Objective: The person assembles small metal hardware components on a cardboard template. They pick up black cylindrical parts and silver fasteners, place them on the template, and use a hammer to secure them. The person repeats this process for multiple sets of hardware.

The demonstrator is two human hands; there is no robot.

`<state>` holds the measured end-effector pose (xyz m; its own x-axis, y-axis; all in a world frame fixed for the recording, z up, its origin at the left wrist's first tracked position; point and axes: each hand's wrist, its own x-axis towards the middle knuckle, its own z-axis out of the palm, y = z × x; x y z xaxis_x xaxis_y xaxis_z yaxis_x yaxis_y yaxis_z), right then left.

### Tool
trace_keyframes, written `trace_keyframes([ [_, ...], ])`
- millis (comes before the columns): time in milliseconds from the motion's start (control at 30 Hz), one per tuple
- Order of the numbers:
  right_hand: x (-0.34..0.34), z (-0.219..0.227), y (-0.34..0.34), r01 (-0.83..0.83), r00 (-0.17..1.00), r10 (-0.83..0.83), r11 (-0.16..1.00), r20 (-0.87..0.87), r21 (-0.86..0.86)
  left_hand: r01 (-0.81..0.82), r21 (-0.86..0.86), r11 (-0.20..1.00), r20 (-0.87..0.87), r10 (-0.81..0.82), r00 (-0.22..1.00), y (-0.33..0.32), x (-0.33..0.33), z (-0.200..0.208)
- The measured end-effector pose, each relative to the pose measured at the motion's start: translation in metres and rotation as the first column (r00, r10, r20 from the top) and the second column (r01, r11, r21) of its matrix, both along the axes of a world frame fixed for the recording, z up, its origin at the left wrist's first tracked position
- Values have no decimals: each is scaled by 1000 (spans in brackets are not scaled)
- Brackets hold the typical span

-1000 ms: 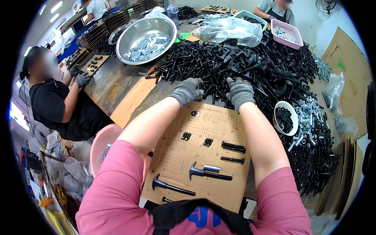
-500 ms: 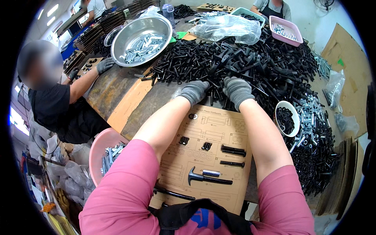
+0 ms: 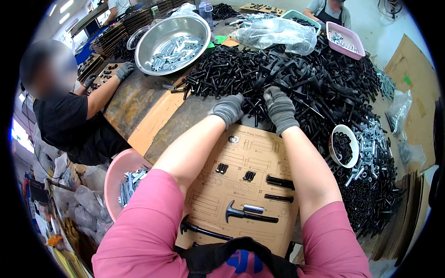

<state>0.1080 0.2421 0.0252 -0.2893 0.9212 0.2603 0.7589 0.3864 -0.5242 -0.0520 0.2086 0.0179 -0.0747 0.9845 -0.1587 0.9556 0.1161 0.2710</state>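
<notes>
Both my gloved hands are at the near edge of a large heap of black bolts. My left hand has its fingers curled in among the nearest bolts; what they grip is hidden. My right hand is bent over the heap beside it, fingers curled down, and its contents cannot be made out. Below my wrists lies a printed cardboard sheet. On it are small rings, short black screws, long black bolts, a silver tube and black hammer-shaped pieces.
A steel basin of silver tubes stands far left, a pink tub near left. On the right are a white bowl of black parts and silver hardware. A co-worker sits left; another is behind a pink tray.
The view has shifted slightly. My right hand has turned and its fingers reach farther over the heap. My left hand stays at the heap's edge. The left co-worker's hand has moved slightly.
</notes>
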Motion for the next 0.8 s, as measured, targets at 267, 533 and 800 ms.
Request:
trace_keyframes([
  [267, -31, 12, -18, -37, 815, 172, 969, 554, -246, 140, 139, 980, 176, -164, 971, -70, -30, 53],
  [533, -45, -53, 8, -71, 864, 188, 964, 466, -257, 488, 67, 870, 308, -483, 820, -120, -41, 9],
  [800, 8, 17, -60, -277, 928, 298, 953, 225, -120, 410, 159, 898, 189, -436, 880, -131, -36, 56],
])
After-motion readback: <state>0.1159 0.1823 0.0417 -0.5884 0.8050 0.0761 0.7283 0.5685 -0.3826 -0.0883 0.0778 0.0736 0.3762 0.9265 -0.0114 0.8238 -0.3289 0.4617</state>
